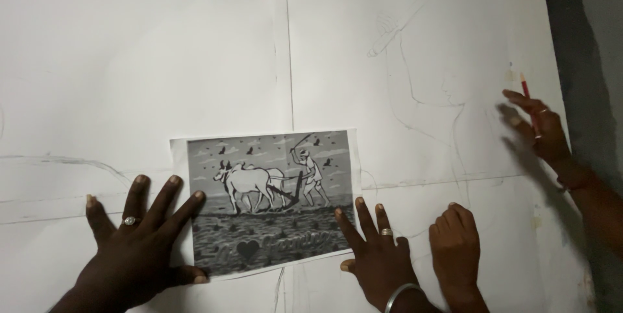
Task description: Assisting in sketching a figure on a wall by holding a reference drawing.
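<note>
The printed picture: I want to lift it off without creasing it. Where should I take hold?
Probably the top edge of the printed picture, coming from above. It lies flat on the white sheet, and the left hand and right hand press on its lower corners, so only the top is free.

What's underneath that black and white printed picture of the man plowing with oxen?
The printed picture lies on large white paper sheets bearing faint pencil outlines. The left hand and right hand pin its lower corners. Whether any pencil lines run beneath it cannot be seen.
</note>
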